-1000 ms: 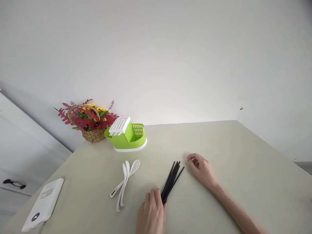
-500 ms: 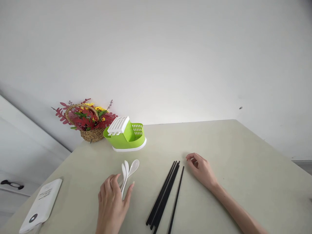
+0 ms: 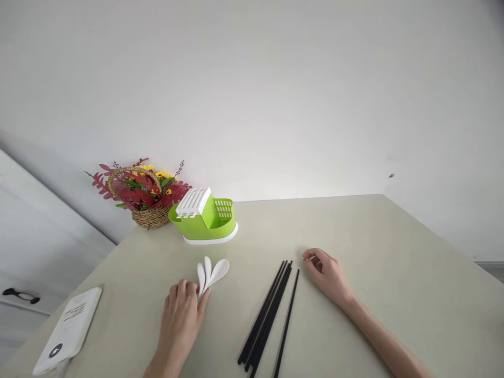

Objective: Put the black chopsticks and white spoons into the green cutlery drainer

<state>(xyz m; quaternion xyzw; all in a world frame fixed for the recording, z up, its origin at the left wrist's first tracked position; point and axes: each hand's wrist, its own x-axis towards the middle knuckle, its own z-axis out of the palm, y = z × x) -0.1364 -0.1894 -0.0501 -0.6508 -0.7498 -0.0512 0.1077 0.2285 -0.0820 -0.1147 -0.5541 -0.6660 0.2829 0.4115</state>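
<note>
Three white spoons (image 3: pixel 219 269) fan out on the near left of the table, bowls pointing away from me. My left hand (image 3: pixel 181 308) is closed around their handles, thumb on the right side and fingers on the left; the handle ends are hidden under it. To the right lies a bundle of several black chopsticks (image 3: pixel 266 315), with one more single chopstick (image 3: pixel 287 321) a little apart on its right. Beside the far end of that single chopstick, my right hand (image 3: pixel 325 270) rests on the table, loosely curled with a gap between thumb and fingers, and holds nothing visible.
A green utensil holder (image 3: pixel 189 229) with a white slotted top stands towards the back, beside a wicker basket (image 3: pixel 151 217) of red and yellow flowers. At the left edge lies a white flat device (image 3: pixel 70 325). A wall (image 3: pixel 275 105) borders the table (image 3: pixel 354 226) behind.
My left hand has closed from open fingers onto the spoon handles, and the spoons have shifted slightly. The right hand stays in place on the table. The view has moved a little.
</note>
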